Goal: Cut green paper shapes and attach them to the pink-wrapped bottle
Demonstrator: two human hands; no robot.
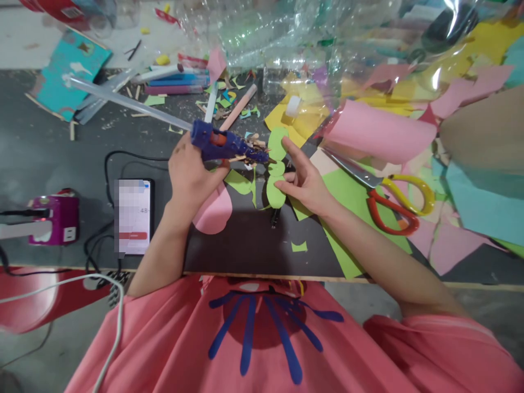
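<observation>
My left hand (190, 169) is wrapped round a blue glue gun (221, 142), with a long clear glue stick (126, 101) reaching out of its back end. The gun's nozzle points right, at the middle of a light green paper cutout (276, 188) made of rounded lobes. My right hand (305, 180) has its index finger on the upper lobe and its thumb on the lower one. Whether the nozzle touches the paper I cannot tell. Just below the cutout lies a small dark piece (275, 217). A pink paper shape (215, 210) lies partly under my left forearm.
Scissors (372, 191) with red and yellow handles lie on green paper (344, 240) at the right. A phone (135, 215), black cables and a purple power adapter (55, 219) are at the left. Rolled pink paper (380, 131), scraps, markers (176, 79) and clear plastic bottles (245, 33) fill the back.
</observation>
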